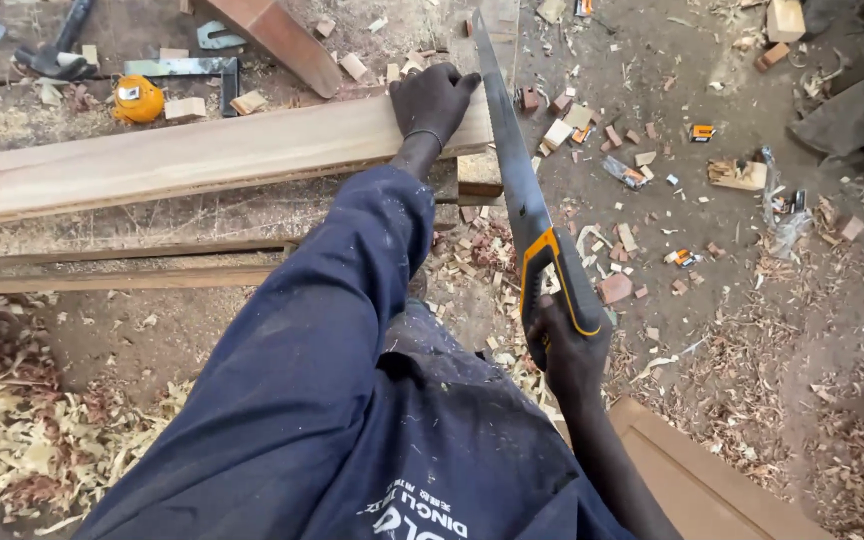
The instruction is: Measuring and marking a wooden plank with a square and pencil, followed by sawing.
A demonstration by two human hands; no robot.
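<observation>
Across the upper middle of the frame, the left hand (434,103) is pressing flat on the long pale wooden plank (182,155) while the right hand (567,350) is gripping the yellow-and-black-handled steel handsaw (517,180) at the plank's end; long, straight strokes beside the fingers would likely suit.

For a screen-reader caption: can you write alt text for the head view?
A person's right hand grips a handsaw at the end of a long plank, which the left hand steadies. Offcuts and shavings litter the ground.

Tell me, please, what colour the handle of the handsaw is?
Black with orange trim, seen in the head view: the saw handle, gripped by the right hand.
</observation>
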